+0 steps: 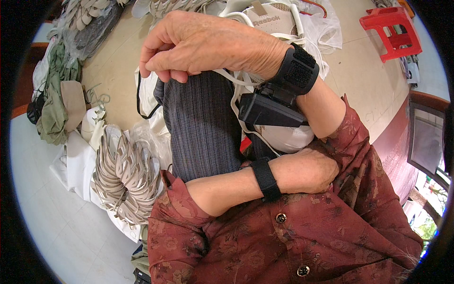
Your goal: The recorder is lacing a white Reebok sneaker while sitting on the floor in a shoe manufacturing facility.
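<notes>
My right hand [189, 45] is raised at the top, bent at the wrist, with thumb and fingers curled together. Whatever may be in its fingertips is too small or hidden to name. A pale cord [231, 78] runs from beneath this hand toward the black device [269, 109] on my right wrist. My left hand [312, 170] lies low against my shirt by the right elbow; its fingers are hidden. Just above it rests a rounded white piece [288, 137], partly covered by the device. Behind my right forearm is a white and beige shoe upper [274, 19].
A ring of stacked beige shoe pieces [125, 177] sits left of my dark striped trouser leg [201, 123]. Green cloth [54, 94] hangs farther left. At the top right stands a red plastic stool [392, 33]. Clear plastic wrapping [331, 28] lies beyond the shoe upper.
</notes>
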Demonstrator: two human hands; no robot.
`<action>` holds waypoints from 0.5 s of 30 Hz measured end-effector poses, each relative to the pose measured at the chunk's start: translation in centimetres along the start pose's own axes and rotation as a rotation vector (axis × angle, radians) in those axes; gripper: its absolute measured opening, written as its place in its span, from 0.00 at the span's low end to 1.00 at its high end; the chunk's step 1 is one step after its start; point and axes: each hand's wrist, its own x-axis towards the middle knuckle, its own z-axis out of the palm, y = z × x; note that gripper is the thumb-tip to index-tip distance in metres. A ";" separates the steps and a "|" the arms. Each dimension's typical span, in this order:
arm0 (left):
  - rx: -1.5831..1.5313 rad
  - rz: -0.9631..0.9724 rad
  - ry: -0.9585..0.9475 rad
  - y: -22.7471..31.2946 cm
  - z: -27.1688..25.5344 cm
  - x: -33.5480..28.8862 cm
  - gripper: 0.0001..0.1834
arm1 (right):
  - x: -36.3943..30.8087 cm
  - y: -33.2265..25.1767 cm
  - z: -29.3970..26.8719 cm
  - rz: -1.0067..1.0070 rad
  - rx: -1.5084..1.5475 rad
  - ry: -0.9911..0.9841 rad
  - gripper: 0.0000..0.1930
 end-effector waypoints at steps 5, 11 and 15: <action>-0.001 0.018 0.035 -0.1 0.3 -0.1 0.12 | -0.2 -0.4 0.0 -0.011 0.006 0.010 0.13; 0.024 0.041 0.060 -0.3 0.4 -0.3 0.12 | -0.3 -0.2 0.0 -0.039 0.019 0.011 0.12; 0.003 0.027 0.061 -0.3 0.5 -0.2 0.12 | -0.2 0.1 0.0 -0.036 0.016 0.013 0.12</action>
